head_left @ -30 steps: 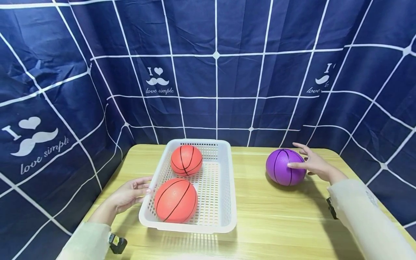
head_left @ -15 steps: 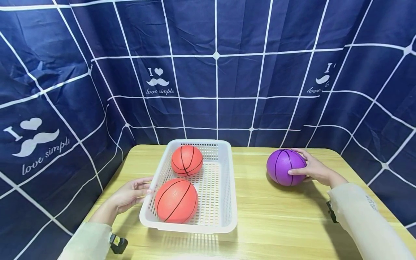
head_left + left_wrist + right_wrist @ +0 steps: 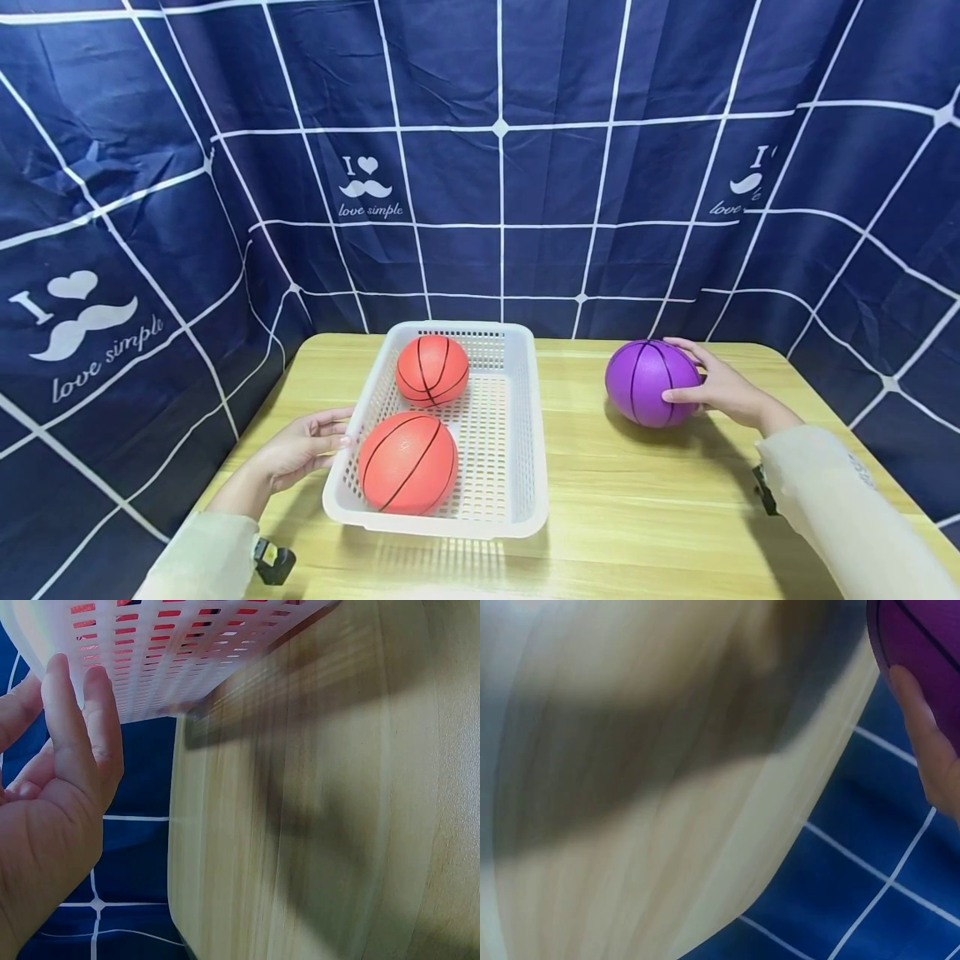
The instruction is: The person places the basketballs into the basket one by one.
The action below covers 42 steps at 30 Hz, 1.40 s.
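A purple toy basketball is at the right of the table, its right side gripped by my right hand. The thumb lies across the front of the ball and the other fingers reach round its far side. In the right wrist view only part of the purple ball shows, with a finger against it. My left hand touches the left wall of a white perforated basket with extended fingers. Inside the basket, two orange-red toy basketballs, a rear one and a front one, sit along the left side.
The wooden table carries the basket and ends at a rounded far edge. Dark blue curtains with white grid lines stand behind and on both sides. Bare tabletop lies between the basket and the purple ball.
My right hand's fingers have closed round the purple basketball, and the ball has shifted slightly left with the hand. The left hand and basket have stayed in place.
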### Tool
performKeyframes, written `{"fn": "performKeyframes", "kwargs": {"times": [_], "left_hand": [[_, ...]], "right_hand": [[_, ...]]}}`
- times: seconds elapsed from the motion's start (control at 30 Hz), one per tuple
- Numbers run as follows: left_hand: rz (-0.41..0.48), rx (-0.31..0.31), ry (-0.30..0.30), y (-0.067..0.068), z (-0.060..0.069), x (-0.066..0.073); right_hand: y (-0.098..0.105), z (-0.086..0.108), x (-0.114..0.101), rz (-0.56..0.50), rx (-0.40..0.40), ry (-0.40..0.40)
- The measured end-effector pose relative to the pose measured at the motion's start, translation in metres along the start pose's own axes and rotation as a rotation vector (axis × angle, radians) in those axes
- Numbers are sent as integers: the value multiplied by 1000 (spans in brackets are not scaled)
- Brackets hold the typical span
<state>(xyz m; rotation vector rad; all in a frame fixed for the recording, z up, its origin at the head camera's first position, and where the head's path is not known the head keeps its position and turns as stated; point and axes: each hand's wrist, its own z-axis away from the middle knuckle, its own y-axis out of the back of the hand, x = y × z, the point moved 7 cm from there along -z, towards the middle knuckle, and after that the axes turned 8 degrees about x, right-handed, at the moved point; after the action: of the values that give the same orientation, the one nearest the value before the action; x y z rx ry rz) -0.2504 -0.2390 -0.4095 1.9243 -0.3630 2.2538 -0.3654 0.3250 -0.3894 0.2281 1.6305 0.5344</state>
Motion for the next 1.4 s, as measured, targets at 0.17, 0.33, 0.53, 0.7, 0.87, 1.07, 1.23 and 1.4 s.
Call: {"fn": "performKeyframes", "kwargs": {"times": [0.17, 0.33, 0.53, 0.7, 0.87, 1.07, 1.23, 1.4], "left_hand": [[1, 0, -1, 1, 0, -1], [-2, 5, 0, 2, -1, -2], [-4, -1, -4, 2, -1, -3], [-8, -1, -4, 3, -1, -4], [-11, 0, -2, 3, -1, -4], [-10, -1, -3, 2, -1, -3], [-7, -7, -8, 2, -1, -3], [-7, -12, -10, 3, -2, -4]], "right_hand": [[-8, -2, -17, -73, -19, 49], [-18, -4, -39, -141, -56, 108], [-29, -6, -69, -165, -98, 187], [-42, -7, -99, -212, -173, 253], [-58, -11, -123, -251, -270, 306], [-78, -15, -143, -271, -348, 304], [-97, -18, -157, -235, -372, 293], [-119, -22, -166, -210, -408, 287]]}}
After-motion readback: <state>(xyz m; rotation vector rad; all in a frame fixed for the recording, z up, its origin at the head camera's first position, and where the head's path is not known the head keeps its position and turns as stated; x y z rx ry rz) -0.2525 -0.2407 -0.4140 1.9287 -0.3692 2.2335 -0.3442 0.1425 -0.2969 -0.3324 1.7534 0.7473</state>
